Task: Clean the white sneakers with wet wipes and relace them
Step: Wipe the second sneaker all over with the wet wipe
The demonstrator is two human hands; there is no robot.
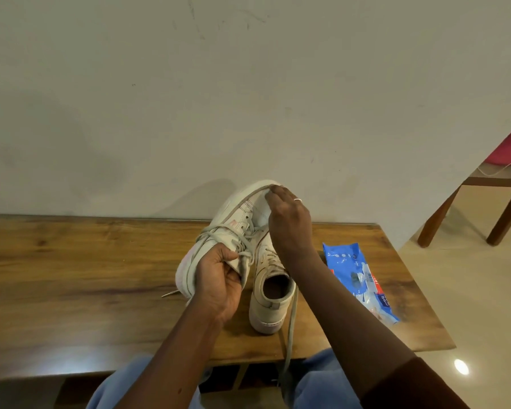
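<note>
My left hand (219, 278) gripped the tilted sneaker (233, 211) by its tongue. My right hand (289, 222) pinched its lace (260, 190) at twelve o'clock. The wet-wipes pack (357, 278) lay at three.

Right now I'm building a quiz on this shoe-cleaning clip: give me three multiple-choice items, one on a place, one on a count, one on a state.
1. Where does the wipes pack lie? A) on the floor B) on the table, right of the shoes C) on a chair
2. How many sneakers show? A) one B) two C) three
3. What does the right hand do? A) lies flat B) holds a wipe C) pinches a lace

1 B: the blue pack rests on the wood.
2 B: the left hand grips the held sneaker, and the standing sneaker sits beside it.
3 C: its fingertips close on the lace above the toe.
</note>
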